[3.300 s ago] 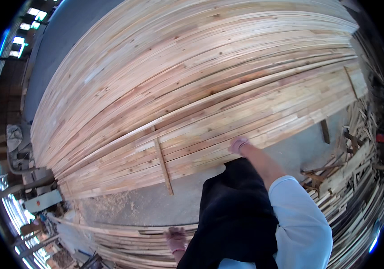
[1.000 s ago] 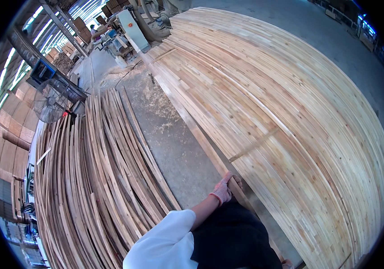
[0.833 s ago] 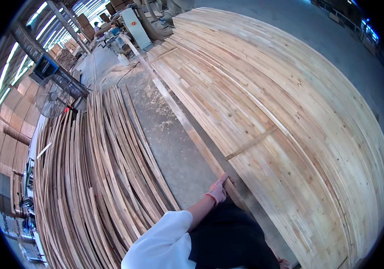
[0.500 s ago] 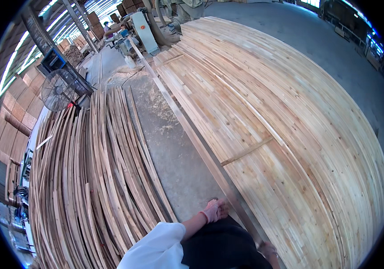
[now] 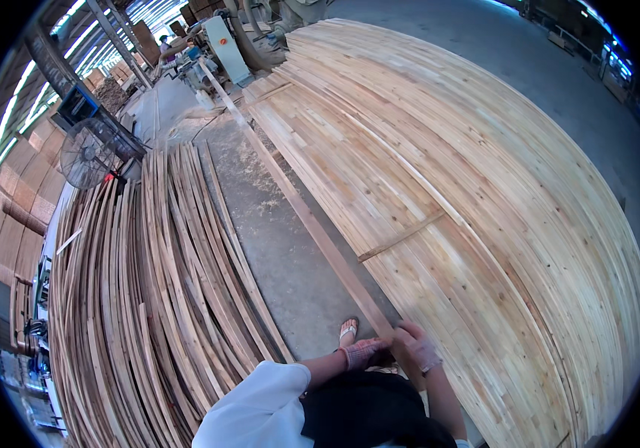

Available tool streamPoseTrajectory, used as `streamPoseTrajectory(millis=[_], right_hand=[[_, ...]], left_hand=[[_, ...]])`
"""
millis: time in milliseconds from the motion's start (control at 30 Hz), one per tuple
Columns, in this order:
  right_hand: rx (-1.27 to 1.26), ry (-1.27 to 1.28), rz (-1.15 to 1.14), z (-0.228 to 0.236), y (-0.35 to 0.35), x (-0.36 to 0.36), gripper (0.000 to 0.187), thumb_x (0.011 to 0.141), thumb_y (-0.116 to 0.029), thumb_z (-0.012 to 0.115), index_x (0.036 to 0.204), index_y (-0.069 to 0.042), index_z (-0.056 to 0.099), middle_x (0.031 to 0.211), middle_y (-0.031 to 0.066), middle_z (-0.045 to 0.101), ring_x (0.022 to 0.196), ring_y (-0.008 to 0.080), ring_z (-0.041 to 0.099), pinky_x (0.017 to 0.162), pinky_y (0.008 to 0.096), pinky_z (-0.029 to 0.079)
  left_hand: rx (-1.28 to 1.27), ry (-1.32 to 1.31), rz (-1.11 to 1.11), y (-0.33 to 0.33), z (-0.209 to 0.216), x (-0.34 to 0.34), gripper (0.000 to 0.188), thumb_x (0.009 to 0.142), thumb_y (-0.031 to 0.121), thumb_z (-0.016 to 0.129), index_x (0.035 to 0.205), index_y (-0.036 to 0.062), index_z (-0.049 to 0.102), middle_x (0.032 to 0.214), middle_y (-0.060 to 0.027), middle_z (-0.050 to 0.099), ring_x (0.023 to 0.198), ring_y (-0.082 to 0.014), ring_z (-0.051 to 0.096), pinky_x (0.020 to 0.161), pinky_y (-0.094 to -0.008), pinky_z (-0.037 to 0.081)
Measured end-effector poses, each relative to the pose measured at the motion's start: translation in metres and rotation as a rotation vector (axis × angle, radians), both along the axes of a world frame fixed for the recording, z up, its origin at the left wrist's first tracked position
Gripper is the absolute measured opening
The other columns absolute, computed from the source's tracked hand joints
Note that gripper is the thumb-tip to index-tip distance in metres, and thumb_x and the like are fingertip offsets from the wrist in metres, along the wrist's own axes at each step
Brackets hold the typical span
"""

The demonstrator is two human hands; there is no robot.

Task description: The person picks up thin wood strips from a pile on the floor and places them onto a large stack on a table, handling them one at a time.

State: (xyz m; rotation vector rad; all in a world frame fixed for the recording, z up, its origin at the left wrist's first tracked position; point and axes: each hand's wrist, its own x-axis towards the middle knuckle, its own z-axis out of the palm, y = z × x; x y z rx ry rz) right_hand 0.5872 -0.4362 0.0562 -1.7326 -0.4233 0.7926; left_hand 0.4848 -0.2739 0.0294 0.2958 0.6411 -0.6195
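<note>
A long, narrow wooden strip (image 5: 320, 235) runs from the machine at the far end down to my hands near my body. My left hand (image 5: 367, 354), in a pinkish glove, is closed at the strip's left edge, its fingertips partly hidden by the wood. On the opposite edge my right hand (image 5: 415, 347), also gloved, has its fingers curled round the strip. The two hands are close together, and the strip's near end passes between them toward my dark clothing.
Wide jointed-wood panels (image 5: 484, 224) fill the right side, with a thin crosspiece (image 5: 402, 235) lying on them. Many loose strips (image 5: 163, 284) are heaped at left. A fan (image 5: 90, 153), a post and a machine (image 5: 226, 51) stand farther off; a person (image 5: 164, 45) is beyond. Sawdust lies on the floor.
My right hand has come up from the lower edge along the strip. My left hand has moved slightly right and now meets the strip. The view has shifted a little.
</note>
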Motion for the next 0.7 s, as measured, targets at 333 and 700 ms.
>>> streamPoseTrajectory(millis=[333, 700], right_hand=[[-1.225, 0.222, -0.504, -0.076, -0.516, -0.156, 0.053, 0.088, -0.055, 0.049, 0.086, -0.007, 0.072, 0.077, 0.0114, 0.069, 0.079, 0.0279, 0.063, 0.071, 0.0422, 0.047], [-0.822, -0.551, -0.354, 0.152, -0.273, -0.147, 0.042, 0.097, -0.040, 0.046, 0.096, 0.000, 0.059, 0.067, 0.0056, 0.059, 0.060, 0.0168, 0.055, 0.055, 0.0321, 0.045]], left_hand=[[0.404, -0.275, -0.206, 0.064, 0.018, 0.032, 0.043, 0.088, 0.028, 0.064, 0.121, 0.0024, 0.053, 0.111, -0.0108, 0.062, 0.100, -0.0240, 0.062, 0.090, -0.0350, 0.050], [0.812, -0.311, 0.238, 0.273, 0.088, 0.109, 0.037, 0.090, 0.028, 0.059, 0.115, 0.0007, 0.056, 0.105, -0.0092, 0.066, 0.091, -0.0179, 0.066, 0.081, -0.0334, 0.055]])
